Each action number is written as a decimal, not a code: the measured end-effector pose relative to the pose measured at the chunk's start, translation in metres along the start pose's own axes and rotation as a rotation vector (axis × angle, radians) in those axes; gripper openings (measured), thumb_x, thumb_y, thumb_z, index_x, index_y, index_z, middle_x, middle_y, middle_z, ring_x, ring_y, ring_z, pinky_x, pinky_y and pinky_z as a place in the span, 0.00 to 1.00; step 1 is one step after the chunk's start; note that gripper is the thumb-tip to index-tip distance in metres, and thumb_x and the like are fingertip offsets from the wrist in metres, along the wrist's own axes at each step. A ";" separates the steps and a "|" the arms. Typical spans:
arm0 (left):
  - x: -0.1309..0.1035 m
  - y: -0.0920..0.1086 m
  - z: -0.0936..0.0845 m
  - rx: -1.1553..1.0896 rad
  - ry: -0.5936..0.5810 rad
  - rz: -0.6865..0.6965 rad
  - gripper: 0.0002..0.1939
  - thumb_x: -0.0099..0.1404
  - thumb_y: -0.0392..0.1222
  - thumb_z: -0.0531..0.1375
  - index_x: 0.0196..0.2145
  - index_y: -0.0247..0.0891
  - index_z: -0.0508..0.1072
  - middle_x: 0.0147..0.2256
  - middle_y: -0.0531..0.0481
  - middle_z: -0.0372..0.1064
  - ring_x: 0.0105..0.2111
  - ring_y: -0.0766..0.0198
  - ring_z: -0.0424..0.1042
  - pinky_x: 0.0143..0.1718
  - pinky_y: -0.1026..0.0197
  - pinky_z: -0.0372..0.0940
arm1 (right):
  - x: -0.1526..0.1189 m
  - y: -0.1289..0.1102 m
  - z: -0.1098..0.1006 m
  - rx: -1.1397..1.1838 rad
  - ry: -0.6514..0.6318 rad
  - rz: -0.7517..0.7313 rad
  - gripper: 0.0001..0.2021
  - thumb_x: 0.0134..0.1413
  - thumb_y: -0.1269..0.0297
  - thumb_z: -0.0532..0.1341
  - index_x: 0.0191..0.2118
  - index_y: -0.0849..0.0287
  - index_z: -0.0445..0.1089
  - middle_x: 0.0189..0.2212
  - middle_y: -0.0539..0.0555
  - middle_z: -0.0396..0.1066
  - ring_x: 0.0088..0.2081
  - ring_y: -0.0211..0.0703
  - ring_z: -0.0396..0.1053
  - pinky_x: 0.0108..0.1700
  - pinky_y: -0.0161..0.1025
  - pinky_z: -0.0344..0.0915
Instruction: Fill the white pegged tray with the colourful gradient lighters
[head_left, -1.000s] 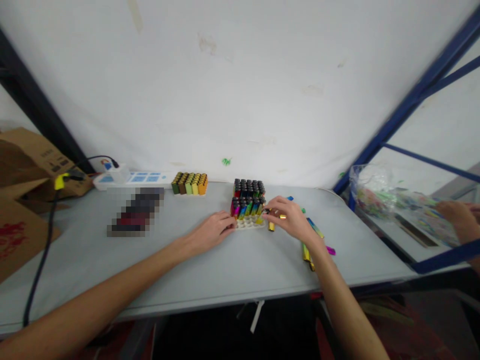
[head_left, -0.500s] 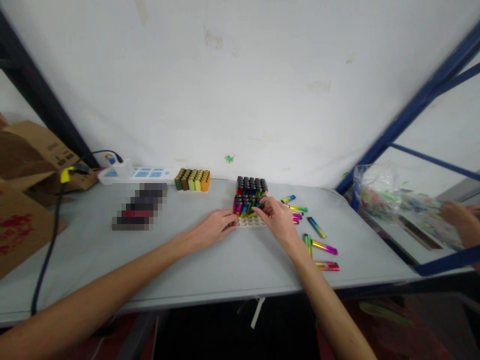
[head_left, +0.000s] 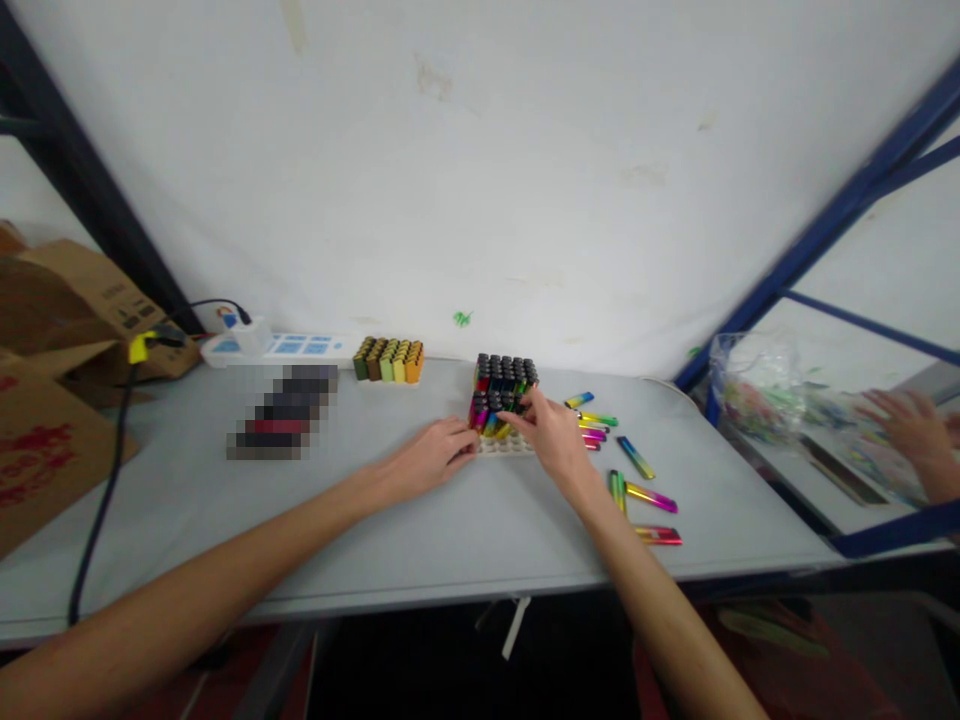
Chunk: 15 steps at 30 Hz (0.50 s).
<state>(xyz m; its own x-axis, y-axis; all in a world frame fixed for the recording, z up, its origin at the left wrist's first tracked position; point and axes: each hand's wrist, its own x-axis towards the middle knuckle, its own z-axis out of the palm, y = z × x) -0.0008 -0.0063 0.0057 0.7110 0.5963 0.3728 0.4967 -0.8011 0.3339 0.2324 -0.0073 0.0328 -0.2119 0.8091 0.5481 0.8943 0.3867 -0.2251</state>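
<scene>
- Right now the left hand (head_left: 435, 457) lies flat on the counter (head_left: 420, 530), fingers loosely spread, fingertips touching the near-left edge of the white tray (head_left: 501, 445); it holds nothing.
- Right hand (head_left: 551, 440) is at the tray's near-right corner, fingertips pressed together on a lighter (head_left: 517, 410) in the front rows. The pinch point is partly hidden, so I can't tell whether the lighter is fully seated.
- The tray sits between the two grips, filled with upright black-capped, rainbow-bodied lighters (head_left: 501, 385), most rows beyond the fingertips.
- Loose lighters (head_left: 634, 456) lie flat on the counter just right of the right grip, spreading toward the near-right edge.
- Well left and beyond the left grip: a block of green-to-orange lighters (head_left: 388, 361), then a white power strip (head_left: 277, 347) and a black cable (head_left: 105, 500).
- Far right, behind a blue frame (head_left: 825, 230): a clear plastic bag (head_left: 750, 390) and another person's hand (head_left: 911, 425).
</scene>
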 end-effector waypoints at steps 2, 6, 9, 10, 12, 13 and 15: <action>0.000 0.000 0.000 -0.002 0.002 -0.002 0.08 0.74 0.37 0.54 0.38 0.37 0.72 0.38 0.46 0.71 0.40 0.58 0.70 0.46 0.57 0.66 | 0.000 0.003 -0.001 -0.002 0.011 -0.011 0.16 0.65 0.46 0.61 0.39 0.56 0.68 0.27 0.54 0.77 0.26 0.43 0.73 0.28 0.34 0.59; 0.001 0.000 0.001 -0.001 0.016 0.000 0.09 0.75 0.39 0.54 0.37 0.37 0.72 0.37 0.46 0.71 0.40 0.58 0.70 0.46 0.57 0.66 | 0.000 0.007 0.001 0.028 0.011 -0.023 0.17 0.64 0.46 0.62 0.40 0.56 0.68 0.27 0.54 0.77 0.27 0.44 0.74 0.30 0.34 0.62; 0.001 0.001 0.000 -0.002 0.014 0.002 0.09 0.75 0.39 0.54 0.37 0.37 0.72 0.37 0.46 0.70 0.39 0.58 0.70 0.45 0.57 0.66 | -0.003 0.006 0.004 0.094 -0.046 -0.048 0.16 0.65 0.48 0.61 0.42 0.57 0.70 0.29 0.55 0.77 0.29 0.45 0.75 0.32 0.36 0.65; 0.001 0.001 0.000 -0.003 0.014 0.003 0.09 0.75 0.39 0.54 0.37 0.37 0.72 0.37 0.46 0.70 0.39 0.58 0.70 0.45 0.57 0.66 | -0.004 0.005 0.005 0.117 -0.064 -0.056 0.16 0.65 0.48 0.61 0.43 0.58 0.70 0.30 0.55 0.77 0.30 0.45 0.75 0.33 0.36 0.65; 0.000 0.001 0.000 -0.003 0.018 0.009 0.10 0.75 0.39 0.54 0.37 0.37 0.72 0.37 0.46 0.70 0.39 0.58 0.70 0.45 0.57 0.66 | -0.005 0.003 0.005 0.147 -0.074 -0.074 0.16 0.64 0.49 0.62 0.45 0.58 0.71 0.31 0.56 0.77 0.31 0.46 0.75 0.34 0.37 0.67; 0.000 0.000 0.000 -0.002 0.021 0.013 0.10 0.75 0.39 0.54 0.37 0.37 0.72 0.37 0.46 0.70 0.39 0.58 0.70 0.45 0.57 0.66 | -0.005 0.003 0.004 0.157 -0.065 -0.087 0.16 0.64 0.49 0.62 0.46 0.58 0.72 0.31 0.56 0.77 0.31 0.45 0.75 0.35 0.37 0.67; 0.000 -0.001 0.001 0.001 0.025 0.020 0.10 0.75 0.39 0.54 0.37 0.37 0.72 0.37 0.46 0.70 0.39 0.58 0.70 0.45 0.57 0.66 | -0.004 0.005 -0.002 0.181 -0.017 -0.110 0.17 0.65 0.49 0.62 0.48 0.59 0.72 0.31 0.55 0.77 0.30 0.45 0.75 0.35 0.37 0.68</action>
<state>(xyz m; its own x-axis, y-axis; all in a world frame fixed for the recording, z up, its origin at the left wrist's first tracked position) -0.0009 -0.0054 0.0046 0.7079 0.5814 0.4011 0.4831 -0.8128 0.3255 0.2381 -0.0098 0.0306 -0.3119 0.7645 0.5641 0.7803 0.5448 -0.3070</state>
